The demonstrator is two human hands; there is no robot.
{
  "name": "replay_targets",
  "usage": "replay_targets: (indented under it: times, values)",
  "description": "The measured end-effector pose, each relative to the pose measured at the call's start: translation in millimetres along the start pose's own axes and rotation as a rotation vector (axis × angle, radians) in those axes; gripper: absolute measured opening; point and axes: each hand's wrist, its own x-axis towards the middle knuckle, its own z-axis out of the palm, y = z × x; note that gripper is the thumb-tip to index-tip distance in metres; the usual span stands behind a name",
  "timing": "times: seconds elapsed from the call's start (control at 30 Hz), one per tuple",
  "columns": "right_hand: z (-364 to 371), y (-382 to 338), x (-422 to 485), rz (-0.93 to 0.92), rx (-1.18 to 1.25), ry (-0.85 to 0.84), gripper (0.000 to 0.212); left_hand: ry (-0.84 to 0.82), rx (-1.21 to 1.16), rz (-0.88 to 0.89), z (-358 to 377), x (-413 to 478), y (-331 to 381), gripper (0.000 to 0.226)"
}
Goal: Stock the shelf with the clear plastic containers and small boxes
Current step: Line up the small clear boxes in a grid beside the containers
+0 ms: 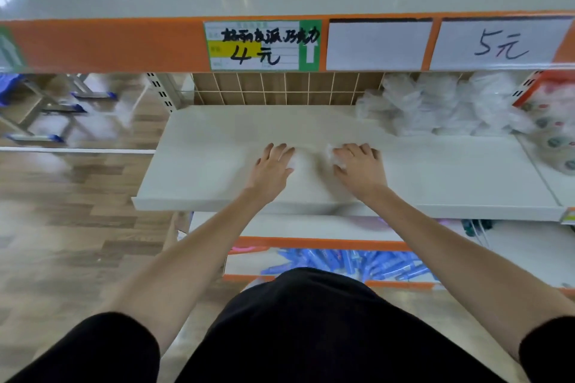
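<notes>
Both my arms reach over the middle white shelf. My left hand and my right hand lie side by side above its centre, fingers curled. Each hand holds a small clear plastic container: one shows faintly at the left hand's fingertips, another at the right hand's fingertips. Motion blur hides their shape. A pile of clear plastic containers sits at the back right of the same shelf.
The upper shelf's orange edge carries price labels "4元" and "5元". Patterned round items stand at far right. Blue pens fill the lower shelf. Wooden floor and metal stools are at left.
</notes>
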Motion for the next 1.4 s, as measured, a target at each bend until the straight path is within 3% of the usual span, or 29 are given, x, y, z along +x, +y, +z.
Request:
replay_targets:
  times: [0.2, 0.3, 0.4, 0.57, 0.7, 1.07, 1.4]
  values:
    - [-9, 7, -25, -0.003, 0.046, -0.036, 0.044, -0.038, -0.063, -0.088, -9, -9, 20, 0.056]
    - [-12, 8, -14, 0.078, 0.250, -0.154, 0.055, -0.120, -0.069, -0.079, -16, -12, 26, 0.060]
    - [-12, 9, -9, 0.112, 0.339, -0.210, 0.049, -0.189, -0.125, -0.088, -24, -16, 28, 0.061]
    - [-24, 23, -28, 0.054, 0.307, -0.139, 0.046, -0.150, -0.163, -0.109, -29, -27, 42, 0.063]
    - [-41, 58, -57, -0.032, 0.337, 0.019, 0.053, -0.091, -0.187, -0.107, -36, -28, 73, 0.066]
    - [-80, 198, -140, -0.028, 0.336, 0.202, 0.052, -0.015, -0.235, 0.003, -11, -22, 251, 0.066]
    - [-111, 348, -217, 0.130, 0.317, 0.300, 0.055, -0.031, -0.234, 0.196, 12, 14, 431, 0.065]
